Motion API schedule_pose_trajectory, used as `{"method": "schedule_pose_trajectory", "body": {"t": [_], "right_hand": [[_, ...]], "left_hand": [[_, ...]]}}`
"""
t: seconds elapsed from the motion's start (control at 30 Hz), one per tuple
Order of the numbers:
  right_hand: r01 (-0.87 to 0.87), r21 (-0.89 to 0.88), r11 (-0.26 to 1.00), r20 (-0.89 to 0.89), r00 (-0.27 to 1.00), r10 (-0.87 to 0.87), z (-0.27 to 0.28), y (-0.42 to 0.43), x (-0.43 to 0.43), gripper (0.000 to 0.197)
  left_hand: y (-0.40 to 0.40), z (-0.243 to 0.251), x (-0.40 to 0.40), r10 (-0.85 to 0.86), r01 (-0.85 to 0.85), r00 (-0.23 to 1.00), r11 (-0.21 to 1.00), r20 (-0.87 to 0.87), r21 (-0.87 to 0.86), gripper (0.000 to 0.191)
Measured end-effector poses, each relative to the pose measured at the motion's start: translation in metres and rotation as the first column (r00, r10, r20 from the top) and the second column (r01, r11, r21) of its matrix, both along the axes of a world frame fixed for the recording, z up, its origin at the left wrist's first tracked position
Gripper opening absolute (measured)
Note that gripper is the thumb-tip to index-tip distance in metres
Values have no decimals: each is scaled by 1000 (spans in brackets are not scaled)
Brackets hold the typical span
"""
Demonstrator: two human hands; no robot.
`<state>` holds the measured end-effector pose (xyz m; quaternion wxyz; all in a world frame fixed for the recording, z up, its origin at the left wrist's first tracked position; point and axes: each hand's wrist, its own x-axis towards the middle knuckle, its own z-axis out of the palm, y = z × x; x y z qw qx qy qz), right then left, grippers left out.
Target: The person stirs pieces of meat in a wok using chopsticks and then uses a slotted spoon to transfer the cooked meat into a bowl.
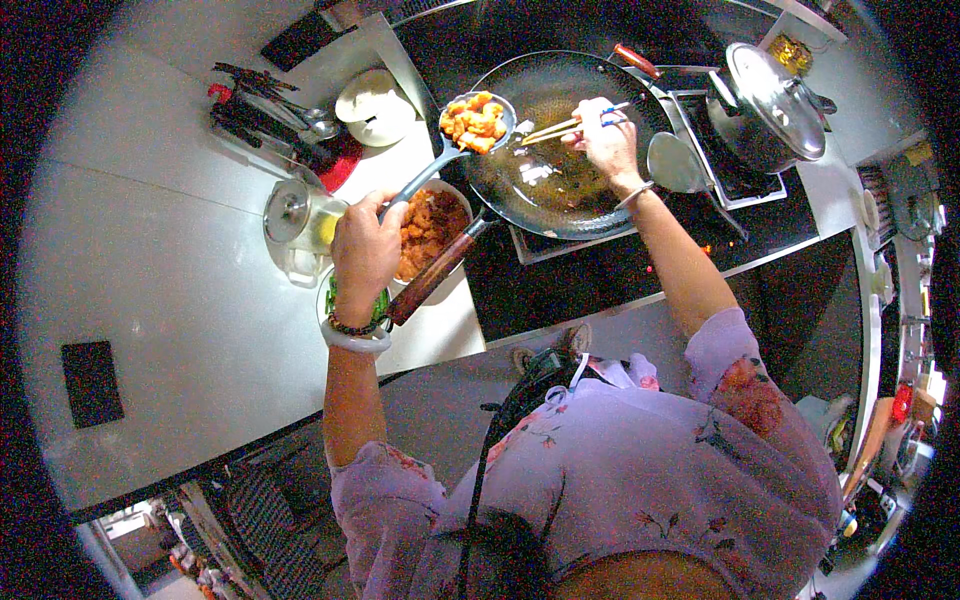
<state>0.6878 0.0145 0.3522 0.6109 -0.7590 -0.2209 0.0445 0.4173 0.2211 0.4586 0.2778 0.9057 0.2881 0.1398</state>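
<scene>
My left hand [367, 244] grips the grey handle of a ladle-like strainer [427, 178], whose bowl is heaped with golden fried pieces [474, 122]. That bowl hangs at the left rim of a dark wok [555, 214] with oil in its bottom. Over the wok, my right hand [604, 142] holds a pair of chopsticks [551, 133], tips pointing left toward the strainer. Below my left hand, a bowl of browned fried pieces [431, 229] stands partly hidden by the hand and the wok's wooden handle [435, 277]. A dish of chopped greens [380, 304] is mostly covered by my left wrist.
A lidded steel pot [757, 120] sits on the right burner. A metal spatula [679, 163] leans at the wok's right side. Left of the stove are pale bowls [375, 109], a lidded glass jug [304, 217] and a utensil holder [259, 124] with knives and spoons.
</scene>
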Motion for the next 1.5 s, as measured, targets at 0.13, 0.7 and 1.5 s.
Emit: {"method": "schedule_pose_trajectory", "body": {"t": [0.13, 0.7, 1.5], "right_hand": [[48, 134, 990, -30, 999, -44, 38, -27, 5, 28], [-90, -336, 937, 412, 881, 233, 40, -95, -23, 29], [21, -127, 992, -228, 972, -50, 43, -111, -59, 26]], "left_hand": [[4, -8, 0, 3, -2, 1000, 999, -24, 43, 26], [1, -22, 7, -23, 23, 999, 1000, -31, -18, 28], [-7, -17, 9, -82, 82, 996, 997, -17, 1, 28]]}}
